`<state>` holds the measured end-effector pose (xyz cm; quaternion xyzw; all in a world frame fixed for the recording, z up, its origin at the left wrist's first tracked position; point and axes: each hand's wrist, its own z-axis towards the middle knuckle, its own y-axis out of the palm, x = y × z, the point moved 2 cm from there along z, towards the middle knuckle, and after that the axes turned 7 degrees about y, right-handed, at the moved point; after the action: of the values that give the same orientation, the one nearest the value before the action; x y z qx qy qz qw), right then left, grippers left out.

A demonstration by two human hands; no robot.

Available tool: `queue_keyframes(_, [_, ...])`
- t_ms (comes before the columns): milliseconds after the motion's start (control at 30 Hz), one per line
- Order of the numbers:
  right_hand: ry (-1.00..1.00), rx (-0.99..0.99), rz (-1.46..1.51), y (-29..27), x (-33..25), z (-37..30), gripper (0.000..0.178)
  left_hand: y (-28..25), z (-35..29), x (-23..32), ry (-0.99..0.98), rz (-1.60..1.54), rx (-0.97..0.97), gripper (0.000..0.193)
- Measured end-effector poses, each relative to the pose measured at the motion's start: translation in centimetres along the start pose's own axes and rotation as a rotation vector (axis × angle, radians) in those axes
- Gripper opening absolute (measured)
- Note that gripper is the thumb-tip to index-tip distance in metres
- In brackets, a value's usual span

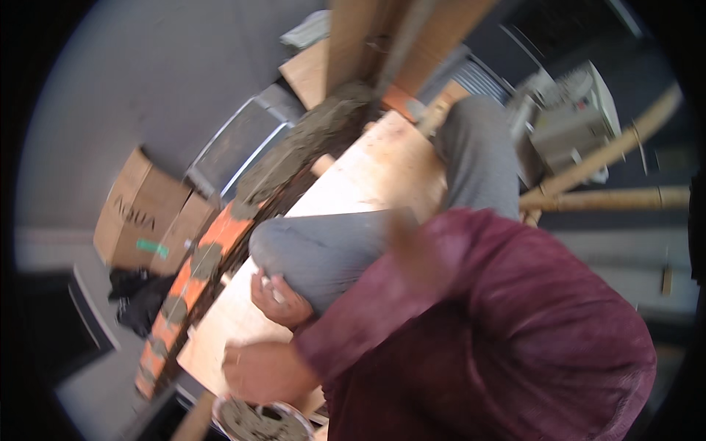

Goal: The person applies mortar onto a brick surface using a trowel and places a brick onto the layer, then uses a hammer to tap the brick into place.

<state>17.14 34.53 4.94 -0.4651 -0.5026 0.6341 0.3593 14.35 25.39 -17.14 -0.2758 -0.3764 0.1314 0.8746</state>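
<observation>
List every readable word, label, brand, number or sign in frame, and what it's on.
Cardboard box: one short word in large dark capitals on its side; legible, but not transcribed, since I don't copy printed text.
Green strip on the same box: too blurred to tell if it bears print.
Pale boxy object at upper right: too blurred to read any marking.
No other text can be made out.

"Where does the view look from?"
"The person's head, down past a sleeve [368, 305] and knee [294, 246] onto the board [239, 305]."
"How near?"
"Sleeve close, board beyond, box [136, 209] farther, at left. The lower edge cuts the bucket [217, 416]; the wide fisheye ends in round black."
</observation>
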Motion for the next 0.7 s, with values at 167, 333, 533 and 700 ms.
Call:
queue_keyframes(167, [0.751,0.181,-0.196,-8.9,12.9,-26.3,0.038,14.4,13.5,15.5,0.27,-0.765,-0.259,0.022])
queue_keyframes(333, [1.613,0.217,-0.476,-18.7,0.1,-45.6,0.034,26.4,15.3,14.5,-0.223,-1.457,-1.099,0.033])
queue_keyframes(533, [2.488,0.139,-0.715,-15.0,-21.9,-53.1,0.031,32.0,6.1,14.1,-0.674,-2.017,-1.631,0.044])
queue_keyframes(700, [2.36,-0.039,-1.3,-20.9,-21.2,-47.8,0.032,33.2,7.0,12.8,-0.757,-1.998,-1.621,0.047])
